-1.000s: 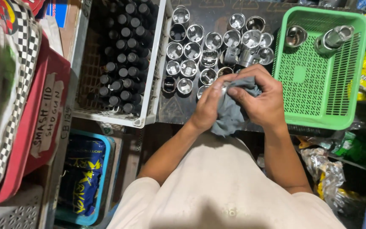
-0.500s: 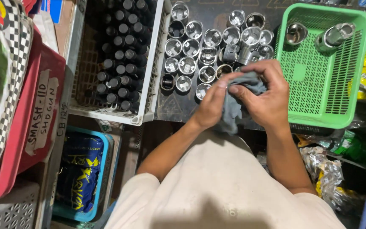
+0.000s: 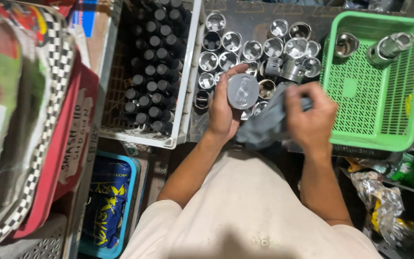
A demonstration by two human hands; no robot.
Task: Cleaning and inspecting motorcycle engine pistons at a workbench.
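In the left hand: the left hand (image 3: 224, 112) is closed around a round grey metal piston (image 3: 243, 91), fingers wrapped about its side wall, thumb at the upper rim.
Piston facing: its flat crown faces up toward the camera; the long axis runs roughly along the line of sight, the skirt hidden in the palm.
Beside the grip, to its right: the right hand (image 3: 310, 120) is clenched on a crumpled grey-blue cloth (image 3: 267, 124), which lies between the two hands, just beside the piston.
What changed: half a second ago both hands were bunched together with the cloth over the piston; now the cloth is drawn aside and the crown is bare. I judge that a wiping pass on this piston has just finished.
Beyond the grip: a cluster of shiny open-topped pistons (image 3: 259, 50) stands on the dark shelf.
Farther right: a green slotted plastic basket (image 3: 374, 110) holds two more metal parts.
Left of the grip: a white plastic crate (image 3: 185, 96) filled with black cylinders.
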